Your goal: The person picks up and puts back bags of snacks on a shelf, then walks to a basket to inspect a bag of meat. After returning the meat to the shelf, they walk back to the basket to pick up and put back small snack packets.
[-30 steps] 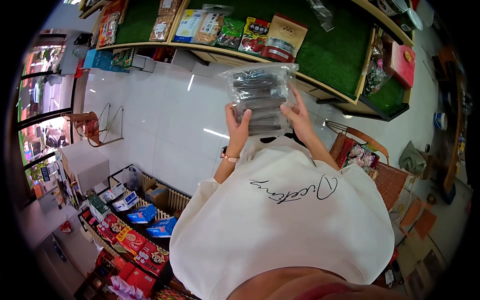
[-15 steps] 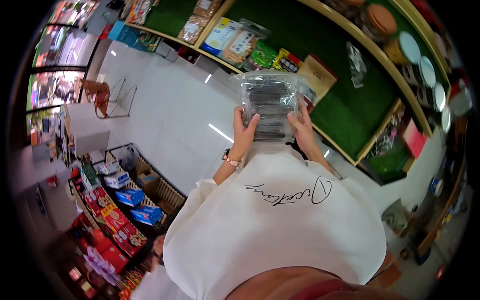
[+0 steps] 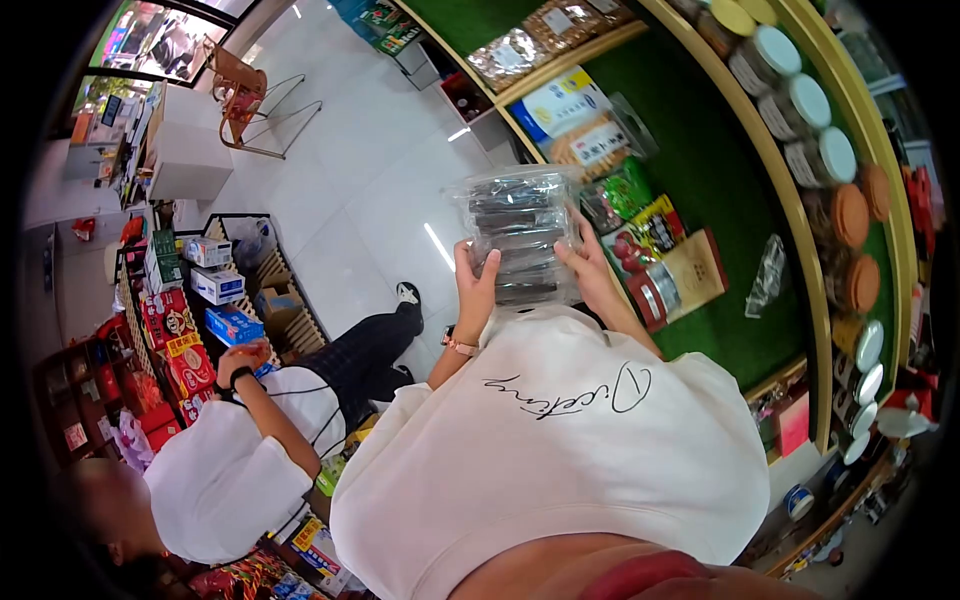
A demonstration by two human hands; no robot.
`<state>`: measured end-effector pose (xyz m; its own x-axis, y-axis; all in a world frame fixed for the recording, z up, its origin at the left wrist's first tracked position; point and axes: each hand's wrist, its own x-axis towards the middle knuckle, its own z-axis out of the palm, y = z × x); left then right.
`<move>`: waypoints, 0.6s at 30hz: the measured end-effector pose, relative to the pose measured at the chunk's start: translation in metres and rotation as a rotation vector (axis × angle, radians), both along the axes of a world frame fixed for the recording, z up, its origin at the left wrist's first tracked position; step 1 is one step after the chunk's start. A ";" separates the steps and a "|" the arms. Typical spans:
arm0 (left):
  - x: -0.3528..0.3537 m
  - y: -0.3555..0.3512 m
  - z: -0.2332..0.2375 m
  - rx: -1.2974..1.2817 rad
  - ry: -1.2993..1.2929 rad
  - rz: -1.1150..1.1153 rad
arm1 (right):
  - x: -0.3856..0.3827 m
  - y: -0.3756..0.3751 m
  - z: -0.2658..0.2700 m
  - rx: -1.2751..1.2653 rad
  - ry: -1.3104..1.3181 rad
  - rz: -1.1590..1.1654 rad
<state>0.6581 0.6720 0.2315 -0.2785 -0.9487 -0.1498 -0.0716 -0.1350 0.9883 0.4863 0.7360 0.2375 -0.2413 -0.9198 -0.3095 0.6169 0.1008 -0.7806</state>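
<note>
A clear plastic bag [image 3: 518, 225] of dark, flat packets stacked in rows is held up in front of my chest. Its left edge is gripped by my left hand [image 3: 476, 280], thumb on the near face. On the opposite edge, my right hand [image 3: 590, 265] grips the bag the same way; its fingers are partly hidden behind the plastic. What the dark packets contain I cannot make out. Just right of the bag, on a green-lined shelf [image 3: 700, 130], are a yellow-and-black packet [image 3: 660, 226], a green packet [image 3: 626, 188] and a tan box [image 3: 690, 280].
A person in a white shirt [image 3: 230, 450] is close on my left, beside bins of boxed goods [image 3: 230, 325]. Lidded jars [image 3: 822, 155] line the upper shelf at right. A loose clear bag [image 3: 768, 275] lies on the green lining. A chair [image 3: 245, 100] stands farther off.
My view has turned, so the shelf packets appear lower and farther right. The other person has come fully into view at left. Both my hands still hold the bag.
</note>
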 end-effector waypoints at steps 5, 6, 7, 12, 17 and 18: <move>0.034 -0.101 -0.003 -0.097 -0.008 0.082 | 0.028 -0.109 -0.006 0.020 0.120 0.067; 0.040 -0.117 0.003 -0.072 0.009 0.084 | 0.036 -0.127 -0.002 0.025 0.103 0.077; 0.047 -0.136 0.012 -0.052 0.022 0.082 | 0.044 -0.144 0.002 0.025 0.083 0.083; 0.066 -0.230 0.009 -0.132 0.009 0.045 | 0.069 -0.228 0.003 -0.011 0.097 0.047; 0.069 -0.289 -0.010 -0.143 -0.029 -0.037 | 0.069 -0.271 -0.002 0.059 -0.011 -0.012; 0.062 -0.300 -0.010 -0.139 -0.040 -0.048 | 0.065 -0.280 -0.004 0.067 0.014 -0.034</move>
